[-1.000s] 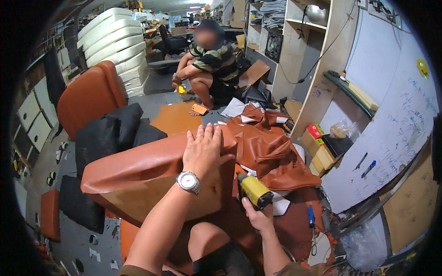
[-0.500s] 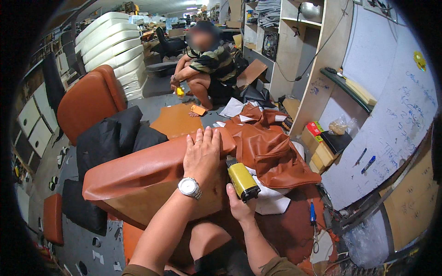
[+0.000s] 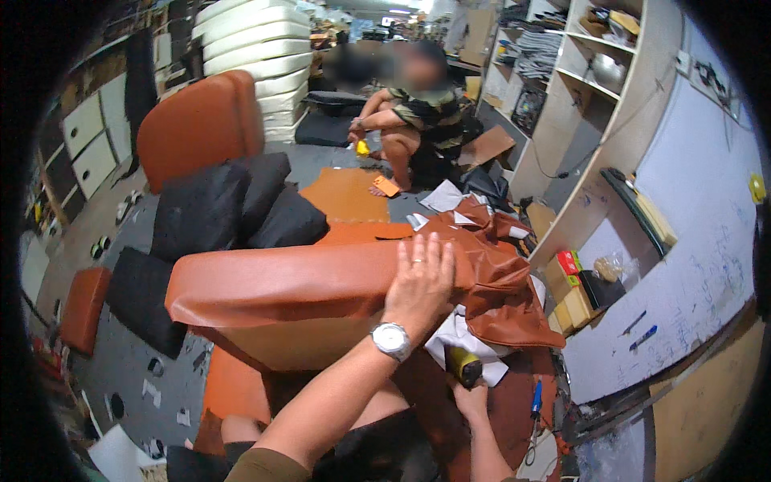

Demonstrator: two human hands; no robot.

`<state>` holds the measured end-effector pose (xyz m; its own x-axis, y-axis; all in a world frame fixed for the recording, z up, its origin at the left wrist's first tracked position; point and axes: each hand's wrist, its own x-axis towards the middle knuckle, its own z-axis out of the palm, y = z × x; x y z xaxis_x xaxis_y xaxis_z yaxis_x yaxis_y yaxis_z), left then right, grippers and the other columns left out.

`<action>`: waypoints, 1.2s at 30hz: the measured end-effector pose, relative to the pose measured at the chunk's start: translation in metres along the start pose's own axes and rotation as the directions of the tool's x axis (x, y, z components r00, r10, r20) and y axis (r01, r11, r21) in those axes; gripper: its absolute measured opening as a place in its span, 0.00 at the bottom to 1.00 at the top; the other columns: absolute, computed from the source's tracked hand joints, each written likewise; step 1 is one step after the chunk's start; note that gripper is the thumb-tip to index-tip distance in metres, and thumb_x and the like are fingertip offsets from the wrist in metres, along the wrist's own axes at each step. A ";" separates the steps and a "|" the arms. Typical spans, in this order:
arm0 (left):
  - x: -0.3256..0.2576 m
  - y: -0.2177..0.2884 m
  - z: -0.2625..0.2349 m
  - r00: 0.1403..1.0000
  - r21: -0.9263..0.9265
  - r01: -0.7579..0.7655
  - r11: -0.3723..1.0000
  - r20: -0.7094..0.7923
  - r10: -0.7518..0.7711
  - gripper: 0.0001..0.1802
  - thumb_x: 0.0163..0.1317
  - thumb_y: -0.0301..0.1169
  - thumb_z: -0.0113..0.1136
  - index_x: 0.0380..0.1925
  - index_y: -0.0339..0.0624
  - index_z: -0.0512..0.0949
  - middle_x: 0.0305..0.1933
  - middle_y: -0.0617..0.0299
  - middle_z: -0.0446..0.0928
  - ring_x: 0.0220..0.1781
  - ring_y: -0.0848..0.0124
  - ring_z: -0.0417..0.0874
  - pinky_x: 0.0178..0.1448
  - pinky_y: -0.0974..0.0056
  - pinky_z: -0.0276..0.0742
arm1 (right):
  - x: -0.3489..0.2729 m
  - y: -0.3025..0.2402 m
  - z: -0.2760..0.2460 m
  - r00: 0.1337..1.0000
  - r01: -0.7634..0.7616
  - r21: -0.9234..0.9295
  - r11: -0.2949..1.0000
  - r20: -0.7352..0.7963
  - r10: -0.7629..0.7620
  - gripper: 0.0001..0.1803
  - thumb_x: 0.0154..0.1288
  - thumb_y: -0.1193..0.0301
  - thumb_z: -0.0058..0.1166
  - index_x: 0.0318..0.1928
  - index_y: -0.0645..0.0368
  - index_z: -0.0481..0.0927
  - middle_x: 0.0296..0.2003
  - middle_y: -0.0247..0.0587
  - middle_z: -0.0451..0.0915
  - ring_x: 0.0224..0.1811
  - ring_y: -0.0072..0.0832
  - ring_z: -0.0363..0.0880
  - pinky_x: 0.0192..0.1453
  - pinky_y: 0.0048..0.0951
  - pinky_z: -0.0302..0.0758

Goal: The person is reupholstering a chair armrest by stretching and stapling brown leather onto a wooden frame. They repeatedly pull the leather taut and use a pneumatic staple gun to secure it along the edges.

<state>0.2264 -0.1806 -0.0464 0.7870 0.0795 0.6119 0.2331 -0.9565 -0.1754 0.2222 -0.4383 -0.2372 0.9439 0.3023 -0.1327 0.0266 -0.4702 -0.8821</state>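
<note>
A padded seat piece (image 3: 273, 277) in reddish-brown leatherette stands on edge before me, its bare tan side facing me. My left hand (image 3: 420, 281) lies flat over its top near the right end, fingers outstretched, with a ring and a silver wristwatch. Lower right, my right hand (image 3: 472, 398) is wrapped round a yellow-green staple gun (image 3: 463, 363) with a black end cap. The tool is beside the seat piece's right end, over white backing cloth (image 3: 491, 368). Its nose is hidden. Loose brown leatherette (image 3: 514, 309) lies crumpled just beyond.
Black cushions (image 3: 201, 209) and a brown backrest (image 3: 197, 132) stand at left. A person (image 3: 422, 112) squats ahead, holding something yellow. White foam blocks (image 3: 253, 64) are stacked behind. Shelving (image 3: 590, 96) and a scribbled white panel (image 3: 634, 337) line the right. A blue-handled tool (image 3: 536, 398) lies nearby.
The staple gun, in my right hand, has dropped lower and now points away from me. My left hand stays on the seat piece, which sits more level. The whole view has shifted.
</note>
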 end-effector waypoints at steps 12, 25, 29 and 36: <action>-0.054 0.041 -0.053 0.998 -0.172 -0.048 0.984 0.025 0.053 0.47 0.69 0.53 0.68 0.83 0.47 0.66 0.87 0.38 0.62 0.90 0.43 0.61 0.88 0.35 0.58 | -0.105 0.170 -0.032 0.967 -0.121 -0.327 0.937 0.174 0.186 0.32 0.74 0.67 0.66 0.75 0.60 0.78 0.73 0.54 0.80 0.73 0.46 0.80 0.77 0.42 0.74; -0.207 -0.276 -0.165 0.554 0.208 0.744 0.635 0.338 -0.760 0.26 0.78 0.48 0.64 0.65 0.42 0.85 0.73 0.47 0.80 0.79 0.47 0.76 0.79 0.48 0.73 | -0.022 -0.149 0.083 0.798 0.603 0.571 0.557 -0.444 -0.409 0.56 0.81 0.53 0.65 0.86 0.61 0.38 0.82 0.54 0.52 0.84 0.43 0.54 0.88 0.49 0.52; -0.260 -0.328 -0.163 0.678 -0.351 0.732 0.585 0.289 -0.675 0.22 0.82 0.44 0.60 0.58 0.36 0.86 0.60 0.48 0.86 0.64 0.54 0.87 0.70 0.56 0.79 | -0.013 -0.172 0.088 0.813 0.572 0.603 0.555 -0.330 -0.480 0.62 0.76 0.51 0.70 0.86 0.67 0.38 0.80 0.57 0.54 0.84 0.48 0.54 0.88 0.51 0.50; -0.192 -0.254 -0.161 0.600 -0.077 0.796 0.601 0.239 -0.764 0.24 0.79 0.51 0.61 0.56 0.41 0.88 0.56 0.45 0.86 0.60 0.47 0.87 0.66 0.51 0.80 | 0.085 -0.169 0.067 0.894 0.438 0.654 0.617 -0.246 -0.374 0.63 0.74 0.46 0.71 0.85 0.70 0.43 0.82 0.62 0.56 0.85 0.48 0.58 0.87 0.46 0.56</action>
<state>-0.0758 0.0019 0.0050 0.4302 0.8453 0.3168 0.7224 -0.5328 0.4407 0.2757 -0.2777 -0.1299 0.9150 0.2424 0.3225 0.2148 0.3840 -0.8980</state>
